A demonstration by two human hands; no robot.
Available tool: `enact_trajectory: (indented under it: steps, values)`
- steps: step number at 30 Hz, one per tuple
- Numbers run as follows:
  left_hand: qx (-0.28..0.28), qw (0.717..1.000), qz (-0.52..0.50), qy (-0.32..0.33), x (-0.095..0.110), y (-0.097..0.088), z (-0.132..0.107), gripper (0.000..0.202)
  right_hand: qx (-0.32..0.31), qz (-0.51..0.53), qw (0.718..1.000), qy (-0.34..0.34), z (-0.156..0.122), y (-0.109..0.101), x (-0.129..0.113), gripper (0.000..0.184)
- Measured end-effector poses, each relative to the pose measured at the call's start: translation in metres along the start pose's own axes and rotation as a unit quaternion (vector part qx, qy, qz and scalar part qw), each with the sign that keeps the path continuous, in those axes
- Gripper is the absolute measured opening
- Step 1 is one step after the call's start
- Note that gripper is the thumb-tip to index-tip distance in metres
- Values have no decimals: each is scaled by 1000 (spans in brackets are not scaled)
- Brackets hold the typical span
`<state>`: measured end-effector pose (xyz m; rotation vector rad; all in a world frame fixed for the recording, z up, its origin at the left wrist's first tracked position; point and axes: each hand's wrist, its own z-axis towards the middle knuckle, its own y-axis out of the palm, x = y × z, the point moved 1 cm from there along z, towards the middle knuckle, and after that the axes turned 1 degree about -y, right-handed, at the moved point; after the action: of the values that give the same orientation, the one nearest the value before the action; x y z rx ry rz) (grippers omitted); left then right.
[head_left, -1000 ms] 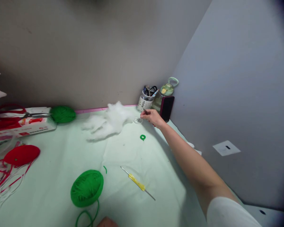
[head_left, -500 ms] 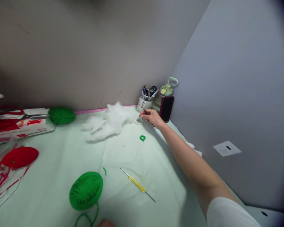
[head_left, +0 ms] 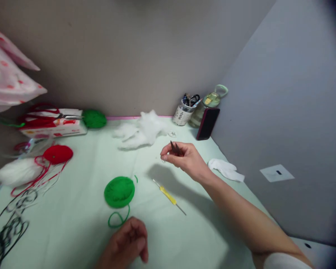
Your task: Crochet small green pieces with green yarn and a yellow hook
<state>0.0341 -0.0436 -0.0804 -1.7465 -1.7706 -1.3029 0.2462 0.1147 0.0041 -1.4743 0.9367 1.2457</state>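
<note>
My right hand (head_left: 186, 158) is raised over the table, closed around dark-bladed thread snips (head_left: 176, 148) whose two points stick up past the fingers. Between thumb and fingertips it also pinches something tiny and thin, too small to name. My left hand (head_left: 127, 243) is near the front edge of the view, fingers loosely curled and apart, nothing visible in it. Just beyond it lies a ball of green yarn (head_left: 119, 192), its loose strand looping toward that hand. A yellow-handled crochet hook (head_left: 168, 195) rests below my right hand. The small green yarn ring is hidden now.
White stuffing (head_left: 149, 129) and a small round dish (head_left: 172, 133) are at the back. A pen jar (head_left: 182, 115), bottle (head_left: 197, 117) and phone (head_left: 208, 124) stand in the corner. Red yarn (head_left: 58, 154), white yarn (head_left: 19, 171) and a box with scissors (head_left: 56, 129) are left.
My right hand has drawn back from the small dish toward me with the snips. My left hand has come further into view. The view has shifted, showing more of the left side.
</note>
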Motion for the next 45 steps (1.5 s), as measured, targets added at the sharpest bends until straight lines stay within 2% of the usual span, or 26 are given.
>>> enact_trajectory:
  steps: [3,6,10,13,18,23,27,31,36,45]
  values:
    - [23,999,-38,8,6,4,-10,33,-56,22,998,4,-33,32,-4,11]
    - [38,995,-90,35,13,6,-17,32,-89,45,995,25,-59,60,4,9]
    - [14,988,-132,78,15,7,-21,32,-94,63,993,42,-83,87,18,10]
    - [6,986,-147,82,13,7,-22,25,-85,88,991,46,-93,98,24,14]
    - [5,982,-167,89,10,7,-22,23,-82,77,993,42,-99,98,26,17]
    - [-3,981,-175,81,8,2,-17,26,-147,81,984,57,-101,92,35,27]
    - [-29,983,-170,59,5,-1,-14,27,-164,127,976,70,-102,92,46,29]
    - [-30,984,-165,63,4,-1,-12,28,-157,187,967,69,-104,96,49,27]
    - [-10,985,-158,65,7,1,-12,35,-126,238,960,79,-105,102,41,24]
    - [2,988,-135,76,6,4,-13,39,-119,332,925,144,-110,110,53,23]
